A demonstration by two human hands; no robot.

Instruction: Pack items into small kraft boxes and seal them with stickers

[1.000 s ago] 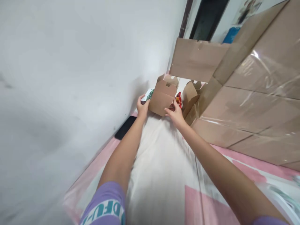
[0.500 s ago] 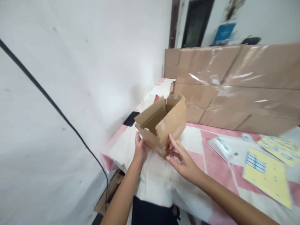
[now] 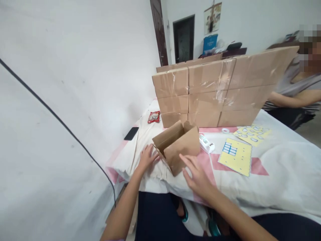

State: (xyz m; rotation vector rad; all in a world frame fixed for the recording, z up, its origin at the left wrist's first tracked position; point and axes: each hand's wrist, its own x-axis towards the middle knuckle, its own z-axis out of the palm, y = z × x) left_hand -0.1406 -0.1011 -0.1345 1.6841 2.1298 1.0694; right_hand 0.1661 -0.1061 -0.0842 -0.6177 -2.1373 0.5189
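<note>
cardboard box (image 3: 185, 147) sits top-open on the cloth (image 3: 276, 177), near the front edge, between both hands. half a second back both hands had it gripped; now the grip is slack. left hand (image 3: 147, 157): fingers loosely spread beside the box's left end, not clamped; can't tell if tips touch it. right hand (image 3: 198, 175): fingers half open, index tip at the box's near right side, nothing grasped, contact unclear. red packet (image 3: 153, 116) now shows whole beyond the box; was mostly hidden by it. black phone (image 3: 131, 133) same spot along the wall (image 3: 75, 60). taped cartons (image 3: 205, 107) stand behind. another person (image 3: 291, 97) now in frame, far right. yellow sheets (image 3: 235, 157) lie right of the box.
</note>
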